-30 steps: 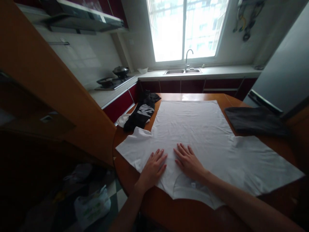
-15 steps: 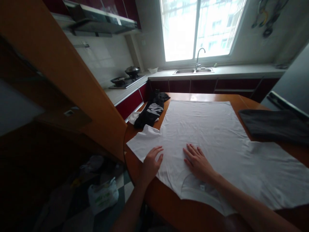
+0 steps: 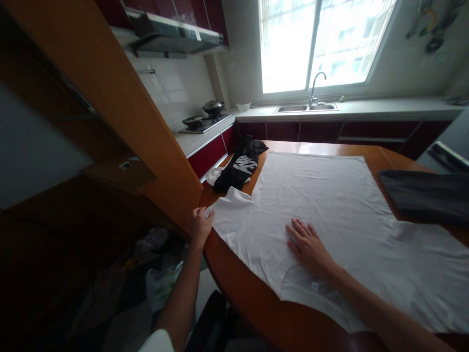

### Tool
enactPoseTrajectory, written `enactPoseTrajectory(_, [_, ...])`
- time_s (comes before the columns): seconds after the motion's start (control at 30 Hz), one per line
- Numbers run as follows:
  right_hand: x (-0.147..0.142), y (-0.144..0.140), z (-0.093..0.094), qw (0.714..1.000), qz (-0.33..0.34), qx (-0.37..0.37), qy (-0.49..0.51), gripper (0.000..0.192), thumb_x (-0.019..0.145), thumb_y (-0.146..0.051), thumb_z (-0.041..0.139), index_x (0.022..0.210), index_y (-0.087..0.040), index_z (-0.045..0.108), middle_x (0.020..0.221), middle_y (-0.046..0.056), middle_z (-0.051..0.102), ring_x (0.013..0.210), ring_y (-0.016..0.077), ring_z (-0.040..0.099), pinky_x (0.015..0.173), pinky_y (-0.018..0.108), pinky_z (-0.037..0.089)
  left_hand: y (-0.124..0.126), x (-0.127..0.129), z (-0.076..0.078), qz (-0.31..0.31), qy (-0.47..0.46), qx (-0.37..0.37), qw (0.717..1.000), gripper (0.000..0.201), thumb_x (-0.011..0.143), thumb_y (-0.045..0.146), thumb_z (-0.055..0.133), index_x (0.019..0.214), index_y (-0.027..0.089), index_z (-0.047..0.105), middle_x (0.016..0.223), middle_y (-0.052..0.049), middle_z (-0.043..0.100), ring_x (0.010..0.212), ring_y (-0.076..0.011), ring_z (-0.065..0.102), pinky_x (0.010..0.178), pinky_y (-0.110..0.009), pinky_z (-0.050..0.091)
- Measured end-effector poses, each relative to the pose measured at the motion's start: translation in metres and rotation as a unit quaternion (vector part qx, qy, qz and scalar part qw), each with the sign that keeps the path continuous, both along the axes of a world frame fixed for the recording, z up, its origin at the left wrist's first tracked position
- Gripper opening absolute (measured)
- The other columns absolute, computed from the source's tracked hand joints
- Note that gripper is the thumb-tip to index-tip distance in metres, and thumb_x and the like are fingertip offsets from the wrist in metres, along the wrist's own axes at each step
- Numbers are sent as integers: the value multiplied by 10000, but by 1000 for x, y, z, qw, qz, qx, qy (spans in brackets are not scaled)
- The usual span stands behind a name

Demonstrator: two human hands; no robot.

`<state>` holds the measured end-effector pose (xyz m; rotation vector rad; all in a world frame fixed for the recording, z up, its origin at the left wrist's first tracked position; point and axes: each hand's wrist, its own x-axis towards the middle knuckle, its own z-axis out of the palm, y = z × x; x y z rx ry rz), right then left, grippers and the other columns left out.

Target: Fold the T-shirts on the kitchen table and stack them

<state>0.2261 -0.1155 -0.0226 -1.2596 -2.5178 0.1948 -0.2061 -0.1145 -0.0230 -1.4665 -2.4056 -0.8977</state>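
**White T-shirt flat on table, left hand at sleeve tip, right hand pressing chest**

Nearest to me: my right hand [image 3: 309, 247] lies flat, fingers spread wide, palm down on the white T-shirt [image 3: 330, 205], just above the collar, holding nothing. The collar end of the shirt faces me and overhangs the near edge of the round wooden table [image 3: 249, 298] a bit.

Left of that, my left hand [image 3: 201, 226] is at the table's left rim, fingers pinched narrow on the tip of the shirt's left sleeve [image 3: 229, 208]. Looks like a grip on the fabric edge; I can't tell how firm.

The shirt lies spread face down across most of the table, hem at the far side, other sleeve running off to the right.

Further out: a black garment with white print [image 3: 240, 168] is bunched at the far left of the table, touching the sleeve area, on a bit of white cloth. A dark grey folded garment [image 3: 425, 195] sits at the right edge, beside the shirt.

On the floor at left, a plastic bag [image 3: 161, 288].

Farthest: stove with pans [image 3: 203, 120], sink and tap [image 3: 311, 105] under the window [image 3: 322, 44].
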Motion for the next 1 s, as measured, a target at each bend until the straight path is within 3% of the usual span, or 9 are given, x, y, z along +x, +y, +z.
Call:
enactPoseTrajectory(0.13, [0, 0, 1, 1000, 1, 1, -4, 505, 1016, -337, 410, 1491, -177, 474, 1608, 143, 361, 1509, 273, 281, 1218, 517, 232, -1, 2, -3, -8, 2, 32, 999, 268, 856, 396, 602, 1015, 186, 652, 1116, -139, 601, 1093, -320, 598, 1019, -449, 472])
enactPoseTrajectory(0.4, [1, 1, 0, 1000, 1, -2, -1, 507, 1012, -333, 415, 1489, -176, 480, 1608, 145, 358, 1507, 274, 285, 1217, 521, 236, -1, 4, 6, -41, -20, 36, 998, 134, 814, 322, 626, 863, 223, 550, 906, -75, 636, 923, -271, 627, 896, -410, 516])
enactPoseTrajectory(0.5, [1, 1, 1, 1000, 3, -3, 3, 503, 1011, -330, 418, 1487, -182, 480, 1605, 146, 364, 1507, 274, 286, 1215, 526, 240, -1, 9, 17, -51, -65, 45, 996, 102, 816, 280, 605, 885, 218, 562, 877, -49, 653, 858, -234, 644, 847, -363, 525])
enactPoseTrajectory(0.6, [1, 1, 2, 1000, 4, -7, 4, 503, 1008, -331, 430, 1484, -176, 484, 1602, 148, 369, 1507, 279, 284, 1215, 528, 240, 3, 20, 37, -72, -125, 91, 985, 155, 807, 256, 594, 951, 200, 586, 920, -56, 668, 855, -215, 657, 815, -330, 534])
enactPoseTrajectory(0.73, [1, 0, 3, 1000, 5, -9, 5, 504, 1005, -315, 433, 1487, -174, 480, 1607, 146, 361, 1507, 281, 284, 1212, 533, 242, 9, 51, 77, -129, -144, 139, 971, 236, 816, 271, 600, 1037, 190, 610, 978, -58, 665, 886, -210, 659, 802, -311, 545])
enactPoseTrajectory(0.87, [0, -1, 6, 1000, 4, -19, 2, 504, 1004, -307, 441, 1486, -166, 479, 1611, 148, 353, 1511, 281, 274, 1220, 518, 223, 13, 102, 113, -205, -158, 148, 955, 232, 859, 298, 605, 1069, 201, 617, 955, -30, 655, 796, -169, 651, 714, -263, 543])
enactPoseTrajectory(0.93, [0, -1, 7, 1000, 2, -23, 0, 501, 1001, -294, 445, 1483, -163, 482, 1611, 150, 353, 1513, 279, 270, 1222, 512, 218, 14, 131, 119, -258, -163, 135, 943, 198, 866, 280, 607, 1046, 201, 622, 957, -26, 663, 786, -155, 650, 703, -248, 540])
enactPoseTrajectory(1.0, [0, -1, 9, 1000, 1, -22, -1, 499, 996, -285, 450, 1478, -160, 488, 1608, 152, 357, 1512, 281, 272, 1220, 513, 221, 15, 158, 114, -314, -160, 111, 929, 167, 870, 242, 606, 1029, 198, 630, 972, -27, 678, 810, -149, 653, 714, -238, 541])
